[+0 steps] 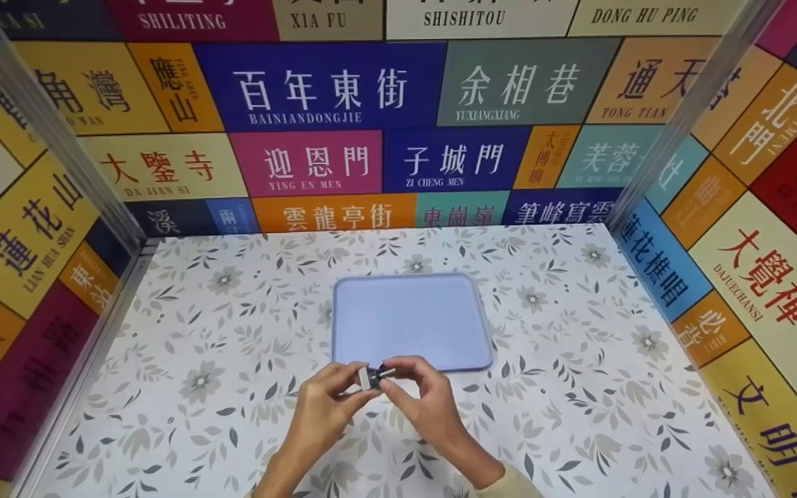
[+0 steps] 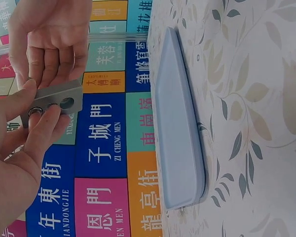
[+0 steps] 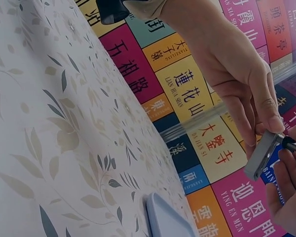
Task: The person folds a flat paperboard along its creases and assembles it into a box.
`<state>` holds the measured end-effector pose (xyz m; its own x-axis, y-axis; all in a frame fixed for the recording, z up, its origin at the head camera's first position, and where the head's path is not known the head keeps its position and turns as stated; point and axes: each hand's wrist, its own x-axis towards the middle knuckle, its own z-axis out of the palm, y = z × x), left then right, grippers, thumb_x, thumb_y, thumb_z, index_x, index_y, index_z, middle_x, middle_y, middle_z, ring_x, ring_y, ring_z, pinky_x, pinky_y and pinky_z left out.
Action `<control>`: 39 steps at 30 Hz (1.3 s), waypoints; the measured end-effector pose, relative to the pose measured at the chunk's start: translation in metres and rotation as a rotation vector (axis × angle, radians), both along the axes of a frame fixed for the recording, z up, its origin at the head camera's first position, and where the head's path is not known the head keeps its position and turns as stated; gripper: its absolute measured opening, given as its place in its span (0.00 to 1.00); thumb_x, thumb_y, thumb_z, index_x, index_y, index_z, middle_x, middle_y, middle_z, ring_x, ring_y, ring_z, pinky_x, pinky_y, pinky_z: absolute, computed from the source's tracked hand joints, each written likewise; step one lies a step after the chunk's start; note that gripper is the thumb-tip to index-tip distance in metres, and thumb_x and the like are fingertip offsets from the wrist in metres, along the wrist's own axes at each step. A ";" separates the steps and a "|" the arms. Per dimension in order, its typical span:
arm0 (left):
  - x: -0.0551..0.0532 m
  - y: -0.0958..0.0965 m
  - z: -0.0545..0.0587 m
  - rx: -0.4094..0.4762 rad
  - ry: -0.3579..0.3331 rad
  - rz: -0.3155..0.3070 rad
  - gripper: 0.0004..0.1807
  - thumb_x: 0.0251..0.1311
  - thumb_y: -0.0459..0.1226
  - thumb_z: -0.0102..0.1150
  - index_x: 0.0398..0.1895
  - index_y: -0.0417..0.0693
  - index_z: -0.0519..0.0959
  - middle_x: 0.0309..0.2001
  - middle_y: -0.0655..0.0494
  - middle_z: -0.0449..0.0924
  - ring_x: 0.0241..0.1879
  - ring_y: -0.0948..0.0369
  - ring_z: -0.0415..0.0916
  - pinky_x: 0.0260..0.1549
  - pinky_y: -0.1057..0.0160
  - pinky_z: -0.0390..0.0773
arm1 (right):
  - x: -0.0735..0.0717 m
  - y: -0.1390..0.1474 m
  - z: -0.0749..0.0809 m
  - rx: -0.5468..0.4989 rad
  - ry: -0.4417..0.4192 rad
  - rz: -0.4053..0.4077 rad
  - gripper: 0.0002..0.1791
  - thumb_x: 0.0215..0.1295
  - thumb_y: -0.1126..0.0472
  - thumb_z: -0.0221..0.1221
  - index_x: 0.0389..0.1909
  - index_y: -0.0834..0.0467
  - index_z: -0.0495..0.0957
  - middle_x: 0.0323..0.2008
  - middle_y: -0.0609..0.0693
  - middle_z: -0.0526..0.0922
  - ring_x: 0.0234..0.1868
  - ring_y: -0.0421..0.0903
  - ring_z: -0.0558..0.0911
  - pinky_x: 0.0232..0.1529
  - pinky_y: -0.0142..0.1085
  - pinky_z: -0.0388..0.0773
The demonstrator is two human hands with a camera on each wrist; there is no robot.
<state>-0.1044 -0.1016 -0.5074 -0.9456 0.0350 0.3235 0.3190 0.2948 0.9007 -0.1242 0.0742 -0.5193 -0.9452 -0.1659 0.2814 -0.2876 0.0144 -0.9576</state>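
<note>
Judge risk of drop onto floral table (image 1: 246, 304): likely cause, loosened pinch or skewed push. Note pale-blue tray (image 1: 412, 318) on table, plain base visible inside. Find grip clamped both sides, above table by tray's near edge: left hand (image 1: 324, 395) on grey metal block (image 3: 261, 155), right hand (image 1: 428, 395) on dark cylindrical piece (image 3: 288, 143) at block's face. See round hole (image 2: 66, 102) in block; beside it, shiny ring (image 2: 35, 109).

Even light surrounds the blue tray (image 1: 412, 321), with a thin shadow along its edge. The right wrist view is dimmer
</note>
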 end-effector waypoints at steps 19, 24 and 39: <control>0.001 0.001 -0.002 0.002 -0.004 -0.032 0.18 0.53 0.34 0.74 0.48 0.39 0.86 0.37 0.50 0.82 0.40 0.59 0.85 0.41 0.70 0.89 | -0.008 0.005 -0.005 0.022 0.262 0.035 0.09 0.62 0.74 0.64 0.41 0.60 0.83 0.41 0.60 0.83 0.47 0.45 0.82 0.53 0.29 0.85; 0.000 0.002 -0.001 -0.022 0.010 -0.020 0.18 0.53 0.35 0.74 0.49 0.40 0.86 0.38 0.50 0.82 0.40 0.57 0.85 0.40 0.71 0.89 | -0.004 0.008 -0.002 0.040 0.183 -0.007 0.13 0.63 0.73 0.63 0.47 0.59 0.81 0.44 0.57 0.82 0.49 0.44 0.81 0.55 0.35 0.84; 0.000 0.001 0.000 0.003 0.013 -0.011 0.18 0.53 0.33 0.74 0.49 0.38 0.85 0.38 0.48 0.82 0.39 0.61 0.85 0.41 0.70 0.89 | -0.002 0.003 0.002 0.148 -0.111 -0.072 0.07 0.62 0.56 0.70 0.32 0.56 0.84 0.32 0.51 0.87 0.40 0.38 0.86 0.50 0.30 0.84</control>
